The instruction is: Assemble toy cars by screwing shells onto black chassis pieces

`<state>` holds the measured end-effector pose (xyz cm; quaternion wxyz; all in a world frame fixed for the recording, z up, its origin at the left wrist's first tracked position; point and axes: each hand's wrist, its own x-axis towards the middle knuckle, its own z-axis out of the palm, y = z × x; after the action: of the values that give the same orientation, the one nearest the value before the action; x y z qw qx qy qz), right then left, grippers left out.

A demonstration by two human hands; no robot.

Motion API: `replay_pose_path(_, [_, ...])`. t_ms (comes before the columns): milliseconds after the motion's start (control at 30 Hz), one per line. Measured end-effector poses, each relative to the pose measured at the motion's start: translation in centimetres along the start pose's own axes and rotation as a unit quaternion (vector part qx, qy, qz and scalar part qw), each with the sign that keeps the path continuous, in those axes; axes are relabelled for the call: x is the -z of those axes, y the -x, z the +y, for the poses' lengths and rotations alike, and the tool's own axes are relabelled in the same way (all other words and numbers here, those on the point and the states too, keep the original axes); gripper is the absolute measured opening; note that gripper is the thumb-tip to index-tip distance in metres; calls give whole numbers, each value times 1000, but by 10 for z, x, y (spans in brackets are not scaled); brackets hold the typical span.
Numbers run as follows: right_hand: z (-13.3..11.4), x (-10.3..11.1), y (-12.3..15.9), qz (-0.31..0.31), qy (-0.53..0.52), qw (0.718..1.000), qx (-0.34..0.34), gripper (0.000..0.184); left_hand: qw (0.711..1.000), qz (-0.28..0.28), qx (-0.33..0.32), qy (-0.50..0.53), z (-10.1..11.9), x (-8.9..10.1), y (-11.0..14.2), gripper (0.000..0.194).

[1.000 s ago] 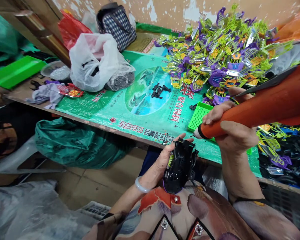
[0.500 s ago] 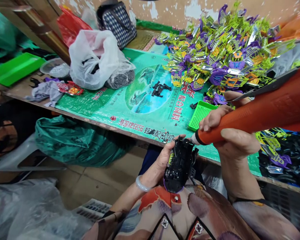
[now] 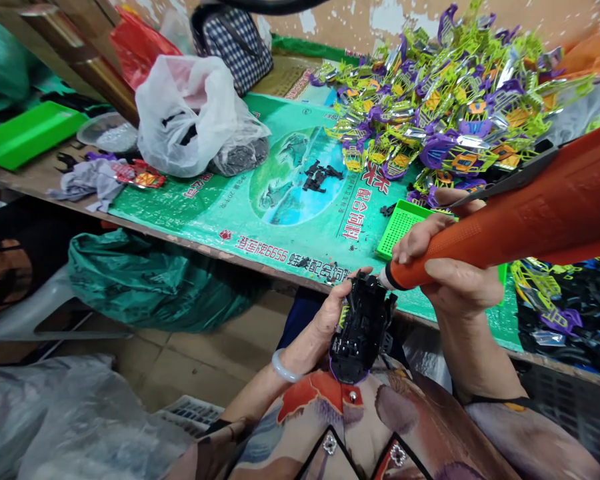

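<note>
My left hand (image 3: 331, 308) grips a black plastic toy car body (image 3: 361, 327) by its left side, close to my chest, with its dark underside up. A purple rim shows at its lower end. In my right hand (image 3: 447, 267) is a large orange electric screwdriver (image 3: 500, 227), fingers wrapped around its front part. Its pale tip meets the upper right end of the car body; the exact contact point is too small to make out. Behind the tool stands a small green basket (image 3: 391, 235), partly hidden by my right hand.
A big heap of yellow-green and purple car shells (image 3: 430, 113) covers the back right. Black parts (image 3: 321, 177) lie mid-table. At left are a white plastic bag (image 3: 190, 113), a bowl (image 3: 109, 133) and a green tray (image 3: 30, 133). Dark parts (image 3: 570, 320) are piled at right.
The screwdriver and my right hand have shifted slightly left, the tip moving a little farther over the car body's upper end. My left hand keeps its hold.
</note>
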<state>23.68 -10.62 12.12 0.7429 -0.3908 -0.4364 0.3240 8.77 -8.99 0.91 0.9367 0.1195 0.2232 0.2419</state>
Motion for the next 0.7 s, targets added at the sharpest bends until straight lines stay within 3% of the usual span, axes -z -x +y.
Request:
replay_pose_path(200, [6,3,5,-19,3,1000,-6,47,1000,2,-18,-24,2,-7,3,51])
replay_pose_path(367, [9,4,11,-24,16,999,-32,50,998,13,-36,-44,1,-7,0,51])
replay_pose_path(700, [15,6,15,-32,1,999,-14,55,998,6,-37,-55,-1,-3,2,57])
